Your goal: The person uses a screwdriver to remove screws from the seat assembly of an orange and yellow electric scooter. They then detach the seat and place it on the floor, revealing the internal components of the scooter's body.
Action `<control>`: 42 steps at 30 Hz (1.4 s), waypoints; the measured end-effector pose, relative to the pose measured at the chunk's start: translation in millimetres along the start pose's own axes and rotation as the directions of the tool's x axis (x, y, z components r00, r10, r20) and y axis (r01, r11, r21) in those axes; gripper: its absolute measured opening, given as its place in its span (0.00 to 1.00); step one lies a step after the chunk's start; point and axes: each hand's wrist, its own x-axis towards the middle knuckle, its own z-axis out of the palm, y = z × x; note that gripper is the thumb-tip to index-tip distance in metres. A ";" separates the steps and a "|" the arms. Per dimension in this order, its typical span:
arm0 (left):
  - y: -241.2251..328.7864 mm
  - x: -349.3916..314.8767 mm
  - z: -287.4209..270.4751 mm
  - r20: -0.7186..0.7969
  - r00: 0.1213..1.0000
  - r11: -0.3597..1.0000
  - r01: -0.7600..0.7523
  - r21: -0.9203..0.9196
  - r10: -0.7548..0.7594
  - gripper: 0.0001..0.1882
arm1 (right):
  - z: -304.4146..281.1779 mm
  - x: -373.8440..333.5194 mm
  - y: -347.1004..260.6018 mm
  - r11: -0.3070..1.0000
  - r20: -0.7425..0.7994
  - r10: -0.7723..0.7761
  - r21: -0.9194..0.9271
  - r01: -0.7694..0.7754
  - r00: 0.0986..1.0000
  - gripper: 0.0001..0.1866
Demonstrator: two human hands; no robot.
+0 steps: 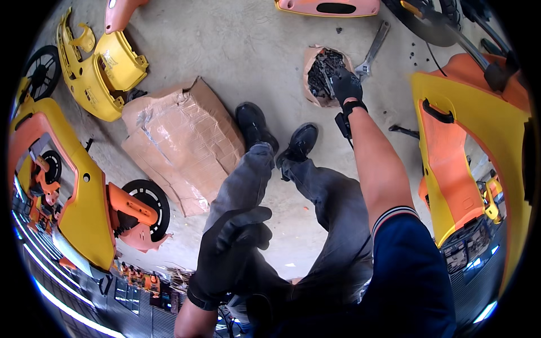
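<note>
My right hand, in a dark glove, reaches over the right side of an opened brown paper bag on the floor. Dark small fasteners, seemingly screws or bolts, fill the bag. The fingers are drawn together and point down among these pieces; what they pinch, if anything, is hidden. Just right of the bag lies an adjustable wrench, its jaw close to my fingers. My left hand, also gloved, hovers in front of my left leg with loosely bent fingers apart and nothing visible in them.
A flattened cardboard piece lies left of my shoes. Yellow body panels rest beyond it. Yellow-orange vehicle frames stand at the left and right. A wheel is at the upper right; loose dark bits dot the floor nearby.
</note>
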 end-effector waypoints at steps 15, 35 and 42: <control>-2.1 32.4 6.1 -0.048 0.994 0.981 0.105 0.160 -0.099 0.21 | 2.7 22.9 -34.8 0.977 0.069 -0.126 -0.164 0.136 0.990 0.19; -1.4 71.0 100.4 0.351 0.897 0.779 -0.417 0.469 0.269 0.22 | -62.5 -115.8 8.6 -0.044 0.698 0.198 0.708 -0.705 0.689 0.09; -18.7 61.2 98.7 0.390 0.860 0.685 -0.502 0.528 0.330 0.18 | -79.9 -126.4 7.7 -0.580 0.707 -0.075 0.542 -0.608 0.703 0.08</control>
